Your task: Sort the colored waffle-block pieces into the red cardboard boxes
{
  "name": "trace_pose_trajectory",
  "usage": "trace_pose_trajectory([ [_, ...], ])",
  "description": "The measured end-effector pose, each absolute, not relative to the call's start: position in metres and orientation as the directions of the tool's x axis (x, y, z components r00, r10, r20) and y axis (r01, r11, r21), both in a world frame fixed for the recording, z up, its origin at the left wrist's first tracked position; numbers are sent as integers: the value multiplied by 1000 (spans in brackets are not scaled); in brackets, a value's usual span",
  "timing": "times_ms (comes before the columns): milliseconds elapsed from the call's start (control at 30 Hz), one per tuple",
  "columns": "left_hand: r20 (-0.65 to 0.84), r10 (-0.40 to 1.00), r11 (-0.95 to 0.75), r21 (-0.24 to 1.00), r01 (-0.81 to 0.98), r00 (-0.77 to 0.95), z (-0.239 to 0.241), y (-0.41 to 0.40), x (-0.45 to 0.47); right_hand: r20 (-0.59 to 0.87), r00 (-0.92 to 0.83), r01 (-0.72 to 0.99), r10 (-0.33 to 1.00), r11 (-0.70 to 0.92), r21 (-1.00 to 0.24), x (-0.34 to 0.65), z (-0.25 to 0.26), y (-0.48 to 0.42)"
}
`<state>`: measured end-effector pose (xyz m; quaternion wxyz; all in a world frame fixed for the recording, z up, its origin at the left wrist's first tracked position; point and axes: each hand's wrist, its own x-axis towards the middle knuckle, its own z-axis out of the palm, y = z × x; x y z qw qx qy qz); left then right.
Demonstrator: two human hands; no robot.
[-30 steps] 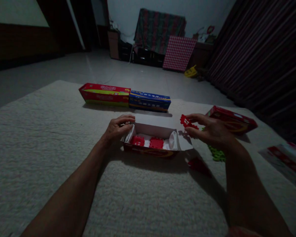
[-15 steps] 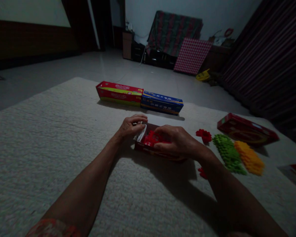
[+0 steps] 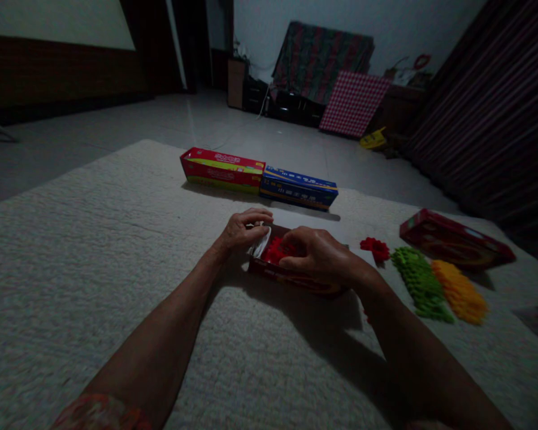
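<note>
An opened dark red cardboard box (image 3: 291, 279) lies on the pale mat in front of me, its lid flap raised at the far side. My left hand (image 3: 244, 230) grips the box's left end, thumb by a white inner flap (image 3: 260, 242). Inside sit red toothed plastic pieces (image 3: 275, 249). My right hand (image 3: 318, 251) reaches into the box from above, thumb and fingers curled round red pieces; the fingertips are partly hidden. Right of the box lie another red piece (image 3: 375, 248), a row of green pieces (image 3: 421, 283) and a row of orange pieces (image 3: 459, 291).
A red-and-yellow carton (image 3: 224, 170) and a blue carton (image 3: 298, 188) stand end to end beyond the box. Another dark red box (image 3: 457, 239) is at the right. Farther back are a checked panel (image 3: 354, 103) and a yellow object (image 3: 373, 138) on the floor.
The view has shifted slightly, so everything appears a little farther right. My right hand stays in the box, its fingers slightly more curled over the red pieces. My left hand keeps its place.
</note>
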<state>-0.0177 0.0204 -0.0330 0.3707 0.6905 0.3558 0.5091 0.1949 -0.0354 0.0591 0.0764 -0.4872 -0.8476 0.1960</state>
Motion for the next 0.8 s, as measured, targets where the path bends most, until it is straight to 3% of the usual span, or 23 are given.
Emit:
trace_pose_trajectory([
  [367,422,878,-453,884,113,226,-31,18,-17,-22,-498,782,867,437,-445,211,59,-41],
  [667,419,881,-451,884,121,219,-30,18,-17,194,-377,744,906,421,-519,261,66,-37],
  [800,417,885,-446,887,118,206,-30,17,-16,164,-511,648,844,504,-572,254,62,-38],
])
